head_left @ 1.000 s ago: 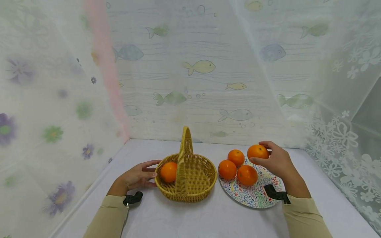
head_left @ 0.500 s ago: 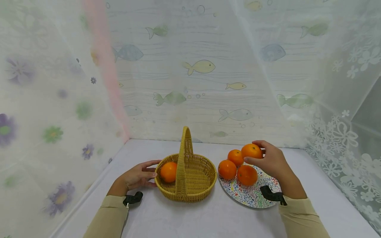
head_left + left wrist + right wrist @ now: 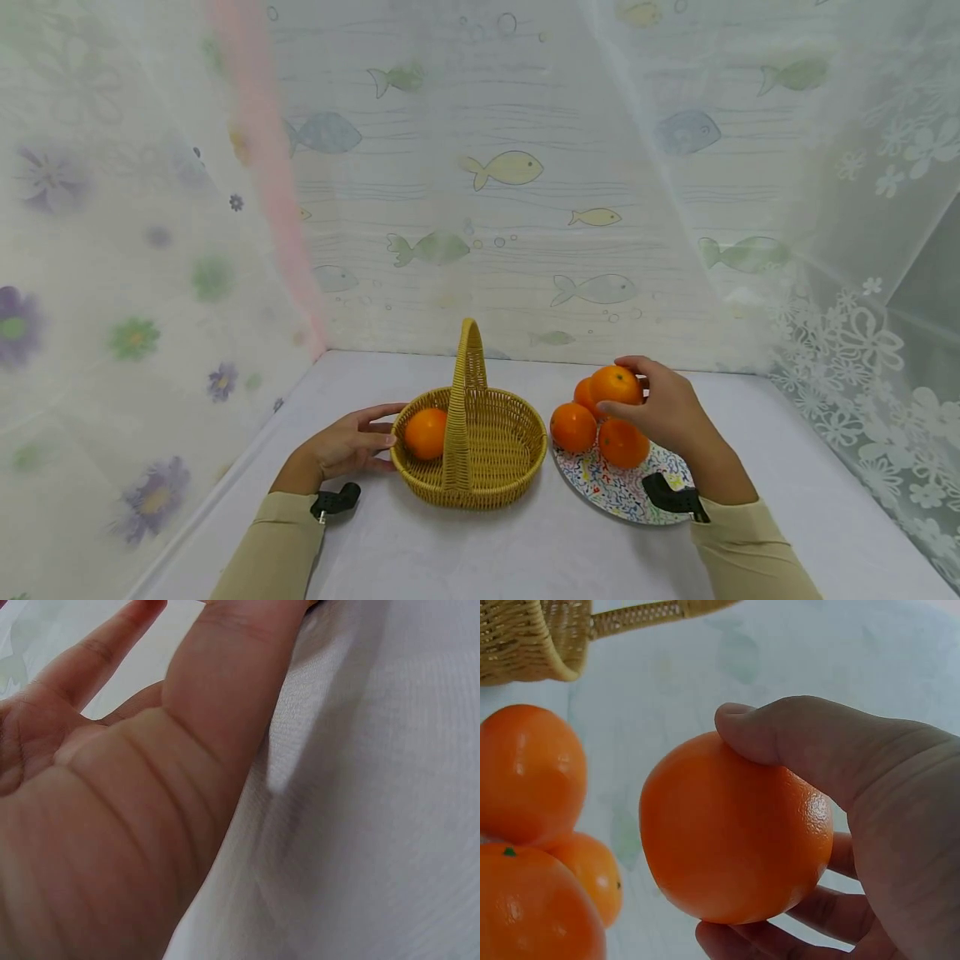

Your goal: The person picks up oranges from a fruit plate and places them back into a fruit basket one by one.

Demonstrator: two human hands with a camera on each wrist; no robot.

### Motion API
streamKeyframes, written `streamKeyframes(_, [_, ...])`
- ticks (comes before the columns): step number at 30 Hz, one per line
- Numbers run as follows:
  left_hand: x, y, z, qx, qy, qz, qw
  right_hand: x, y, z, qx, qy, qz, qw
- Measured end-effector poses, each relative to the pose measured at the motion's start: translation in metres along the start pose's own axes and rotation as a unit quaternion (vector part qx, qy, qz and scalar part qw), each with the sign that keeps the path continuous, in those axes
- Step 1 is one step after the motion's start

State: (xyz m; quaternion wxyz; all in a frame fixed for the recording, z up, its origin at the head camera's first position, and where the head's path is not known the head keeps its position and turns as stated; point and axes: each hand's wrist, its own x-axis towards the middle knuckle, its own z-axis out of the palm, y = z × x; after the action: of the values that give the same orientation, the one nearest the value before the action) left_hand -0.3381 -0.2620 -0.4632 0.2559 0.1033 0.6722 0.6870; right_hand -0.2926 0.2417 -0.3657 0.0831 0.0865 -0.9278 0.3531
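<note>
In the head view my right hand [image 3: 671, 410] holds an orange [image 3: 617, 384] above the speckled plate [image 3: 626, 498]. In the right wrist view the thumb lies on top of this held orange [image 3: 735, 832], with fingers beneath it. Two oranges on the plate side, a left one [image 3: 573, 427] and a front one [image 3: 624, 443], sit below it; a further one [image 3: 584, 392] behind is partly covered by the held orange. My left hand [image 3: 345, 446] rests against the left rim of a yellow wicker basket [image 3: 498, 492], fingers fairly straight. An orange [image 3: 425, 433] lies in the basket's left half.
The basket's tall arched handle [image 3: 468, 367] rises across its middle. A white cloth covers the table [image 3: 480, 554]. Sheer curtains with printed fish [image 3: 510, 168] and flowers hang behind and at the sides.
My right hand has moved left with the orange, which now overlaps the rear orange in the head view. The left hand and the basket have stayed in place.
</note>
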Motion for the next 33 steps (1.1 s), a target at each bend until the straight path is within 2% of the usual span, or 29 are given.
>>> streamKeyframes(22, [0.000,-0.001,0.000,0.008,0.002,0.001,1.0000,0.000,-0.014,0.031,-0.003,-0.022,-0.049,0.9985])
streamKeyframes(33, [0.001,0.000,-0.001,0.010,0.015,-0.004,0.9998,0.004,-0.034,0.057,-0.012,-0.040,-0.099,0.9942])
